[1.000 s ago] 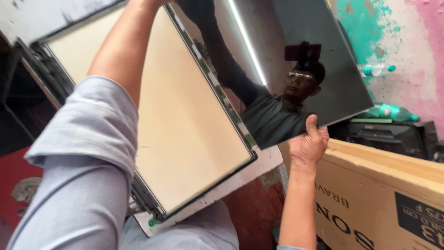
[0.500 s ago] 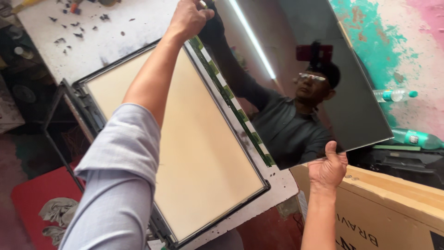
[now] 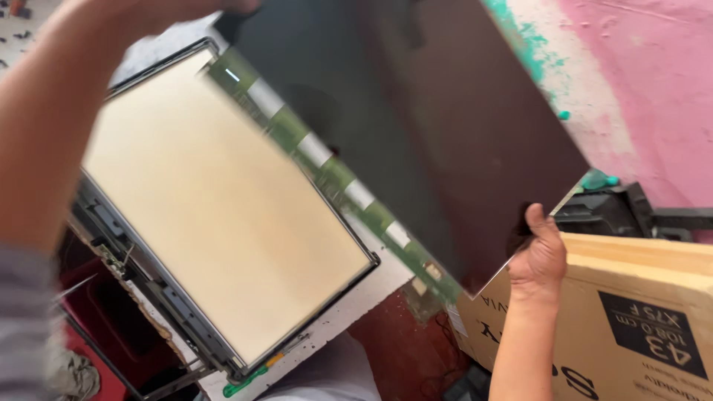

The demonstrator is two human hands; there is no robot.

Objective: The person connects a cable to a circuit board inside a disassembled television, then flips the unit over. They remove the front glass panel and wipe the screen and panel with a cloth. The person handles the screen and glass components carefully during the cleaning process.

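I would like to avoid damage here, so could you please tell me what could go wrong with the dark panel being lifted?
The dark glossy panel is thin and wide, held only at opposite edges by the left hand and right hand, so it may flex and crack. Its strip of green circuit tabs hangs close over the cream backlight sheet and could snag. Its lower corner could knock the cardboard box.

two bare forearms in view, no gloves, no watch, no rings visible. left arm [image 3: 52, 126] large, close to the lens and blurred; light grey-blue sleeve [image 3: 22, 327] at lower left edge, pushed up above the elbow, soft folded cloth. left hand [image 3: 178, 9] cut off by the top edge, mostly out of sight. right hand [image 3: 536, 256] bare, thumb up, back of hand to camera. right forearm [image 3: 523, 349] bare to the bottom edge, no sleeve showing.
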